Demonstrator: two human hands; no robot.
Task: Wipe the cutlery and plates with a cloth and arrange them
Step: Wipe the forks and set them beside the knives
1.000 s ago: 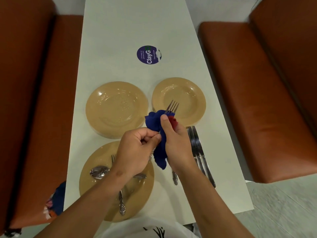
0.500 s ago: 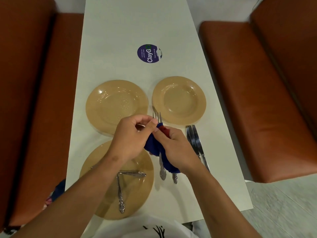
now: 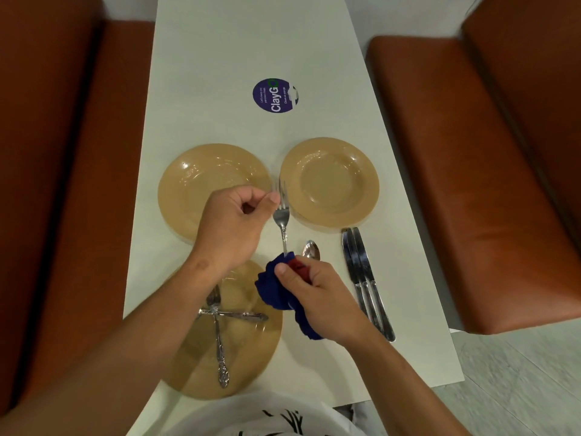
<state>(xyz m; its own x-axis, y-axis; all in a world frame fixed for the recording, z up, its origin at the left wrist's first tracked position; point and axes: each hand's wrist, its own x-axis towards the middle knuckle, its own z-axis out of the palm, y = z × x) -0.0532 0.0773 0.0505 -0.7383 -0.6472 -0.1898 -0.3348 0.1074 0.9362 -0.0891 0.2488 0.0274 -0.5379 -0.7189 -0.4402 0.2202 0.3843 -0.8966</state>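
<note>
My left hand (image 3: 234,223) pinches a silver fork (image 3: 282,217) by its tines, between two tan plates. My right hand (image 3: 317,295) grips a blue and red cloth (image 3: 273,289) wrapped around the lower end of the fork's handle. A large tan plate (image 3: 201,184) lies at left and a smaller deep plate (image 3: 330,180) at right. A nearer plate (image 3: 251,350) holds crossed cutlery (image 3: 218,325). A spoon (image 3: 311,250) lies just past my right hand, partly hidden. Knives (image 3: 366,278) lie side by side at right.
The white table (image 3: 251,42) carries a round purple sticker (image 3: 275,95) beyond the plates. Orange-brown bench seats (image 3: 456,152) flank the table on both sides. The table's right edge runs close to the knives.
My left hand shifted up to pinch the fork's tines. My right hand slid the cloth down the handle toward me, baring the fork's neck and the spoon's bowl.
</note>
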